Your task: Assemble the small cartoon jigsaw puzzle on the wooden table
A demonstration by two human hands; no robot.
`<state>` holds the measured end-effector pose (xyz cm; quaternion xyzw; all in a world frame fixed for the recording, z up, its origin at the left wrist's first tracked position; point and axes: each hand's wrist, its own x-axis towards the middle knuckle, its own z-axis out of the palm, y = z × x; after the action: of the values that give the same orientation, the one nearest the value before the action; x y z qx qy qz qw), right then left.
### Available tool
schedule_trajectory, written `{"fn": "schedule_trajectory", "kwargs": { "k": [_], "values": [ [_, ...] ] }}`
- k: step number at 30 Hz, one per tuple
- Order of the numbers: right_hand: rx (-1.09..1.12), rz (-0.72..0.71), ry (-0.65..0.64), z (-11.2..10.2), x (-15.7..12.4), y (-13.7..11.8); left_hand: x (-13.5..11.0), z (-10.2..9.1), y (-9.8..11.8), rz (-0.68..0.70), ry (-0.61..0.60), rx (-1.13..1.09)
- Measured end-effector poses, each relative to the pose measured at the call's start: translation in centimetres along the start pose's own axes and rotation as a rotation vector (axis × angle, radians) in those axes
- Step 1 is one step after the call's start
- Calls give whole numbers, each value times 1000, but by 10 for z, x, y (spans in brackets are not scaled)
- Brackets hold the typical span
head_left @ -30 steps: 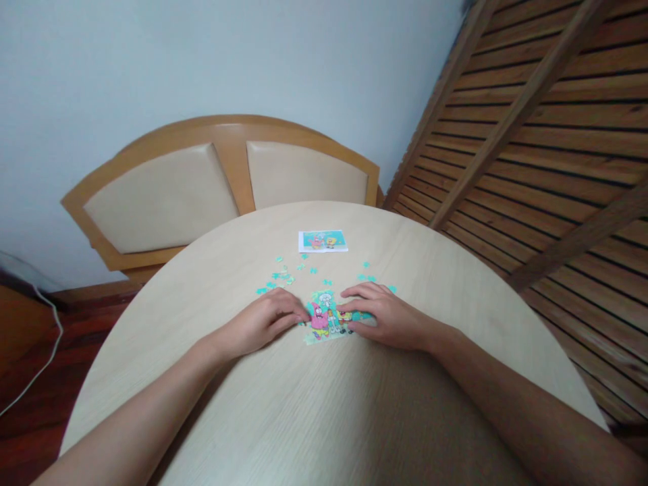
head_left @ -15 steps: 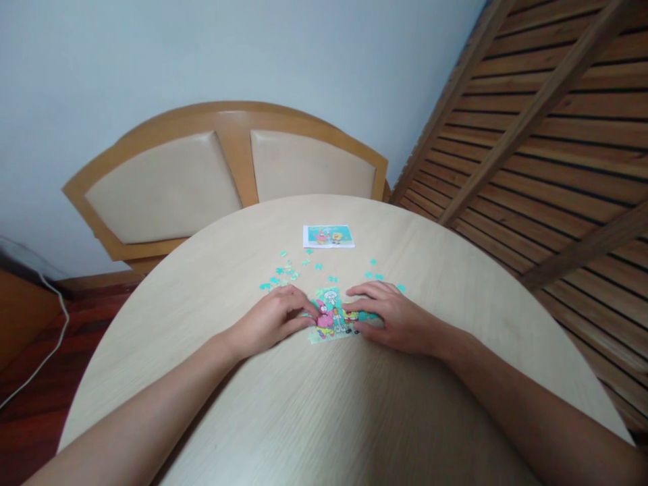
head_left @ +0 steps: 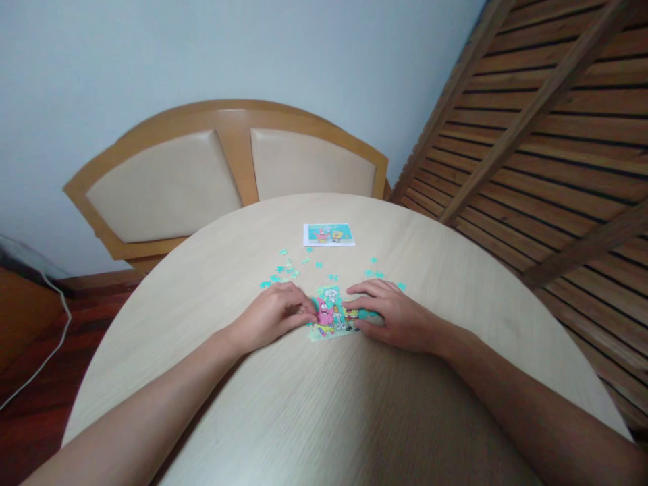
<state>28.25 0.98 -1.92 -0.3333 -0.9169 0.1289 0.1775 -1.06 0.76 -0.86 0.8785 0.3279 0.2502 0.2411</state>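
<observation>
Left hand point(head_left: 273, 312): thumb and fingertips close together at left edge of the puzzle point(head_left: 334, 314); can't tell if a piece is pinched there. Right hand point(head_left: 397, 314): fingers spread, over the puzzle's right part. Round table point(head_left: 263, 405) under the puzzle, padded backrest point(head_left: 235, 148) well beyond it. Puzzle, partly built, flat between the 2 hands. Picture card point(head_left: 330, 234) beyond the puzzle. Loose teal pieces point(head_left: 274, 278) past its far side, most toward the left.

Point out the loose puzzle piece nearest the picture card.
It's the small teal piece just in front of the near edge of the picture card, toward its left end; the other loose pieces all lie farther off.
</observation>
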Motion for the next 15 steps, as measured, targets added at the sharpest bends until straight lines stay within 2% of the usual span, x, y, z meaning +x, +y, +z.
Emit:
{"fn": "schedule_trajectory", "kwargs": {
  "k": [15],
  "values": [
    [-3,14,-5,0,-1,-1,-1,-4,0,9,-94,47]
  ]
}}
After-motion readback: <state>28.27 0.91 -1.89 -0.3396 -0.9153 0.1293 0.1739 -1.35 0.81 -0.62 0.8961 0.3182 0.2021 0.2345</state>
